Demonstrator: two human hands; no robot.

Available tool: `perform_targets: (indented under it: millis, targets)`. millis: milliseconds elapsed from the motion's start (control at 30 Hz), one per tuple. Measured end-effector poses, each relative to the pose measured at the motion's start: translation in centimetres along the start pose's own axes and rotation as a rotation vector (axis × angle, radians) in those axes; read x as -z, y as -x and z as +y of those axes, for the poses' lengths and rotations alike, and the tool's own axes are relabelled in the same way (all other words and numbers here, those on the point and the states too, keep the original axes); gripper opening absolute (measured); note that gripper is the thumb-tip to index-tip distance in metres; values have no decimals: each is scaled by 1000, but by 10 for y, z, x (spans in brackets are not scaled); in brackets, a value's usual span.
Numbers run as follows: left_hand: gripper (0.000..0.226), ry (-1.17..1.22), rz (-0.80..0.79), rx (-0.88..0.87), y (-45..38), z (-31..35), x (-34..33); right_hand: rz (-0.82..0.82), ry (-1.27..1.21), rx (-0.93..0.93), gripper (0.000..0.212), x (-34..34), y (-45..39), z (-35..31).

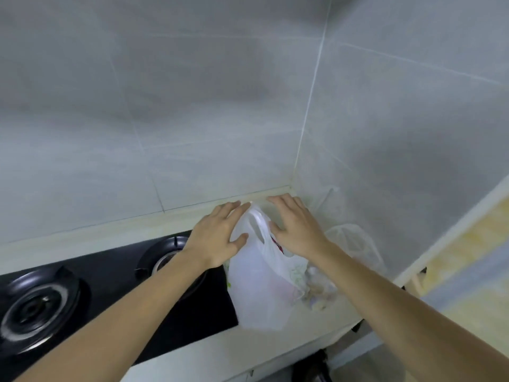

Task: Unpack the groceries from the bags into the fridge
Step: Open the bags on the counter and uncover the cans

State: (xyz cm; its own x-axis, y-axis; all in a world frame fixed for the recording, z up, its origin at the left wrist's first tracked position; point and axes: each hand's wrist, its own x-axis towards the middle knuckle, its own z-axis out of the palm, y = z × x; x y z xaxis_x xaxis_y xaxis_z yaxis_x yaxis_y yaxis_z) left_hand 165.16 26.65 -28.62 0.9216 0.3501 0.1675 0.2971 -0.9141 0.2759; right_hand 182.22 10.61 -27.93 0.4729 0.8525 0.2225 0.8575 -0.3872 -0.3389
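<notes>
White plastic bag [259, 285]: soft, light, slippery; take the handle loops at 12 o'clock.
Left hand [217, 238], right hand [297, 232]: grip apart, fingers straight, flanking the handles.

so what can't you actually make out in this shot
- Head view: contents of the white plastic bag; its film shows only faint red and green patches.
- Clear bag behind the right hand: contents too blurred.
- Fridge: not in view.
- Left burner of the gas hob: motion-blurred.
</notes>
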Motion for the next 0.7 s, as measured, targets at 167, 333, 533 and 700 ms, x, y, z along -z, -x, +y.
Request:
perform_targets:
  millis: [167, 333, 533, 700]
  targets:
    - [65, -46, 49, 49, -13, 12, -15, -166, -191, 97, 55, -10, -41, 29]
    - [27, -90, 133, 59, -18, 26, -18, -376, -400, 111, 51, -18, -70, 36]
    - [8, -96, 177, 45, -5, 19, -1, -525, -439, 142, 12, -25, -92, 21]
    - [9, 146, 82, 100, 9, 7, 19, -561, -579, 11, 25, -16, -104, 21]
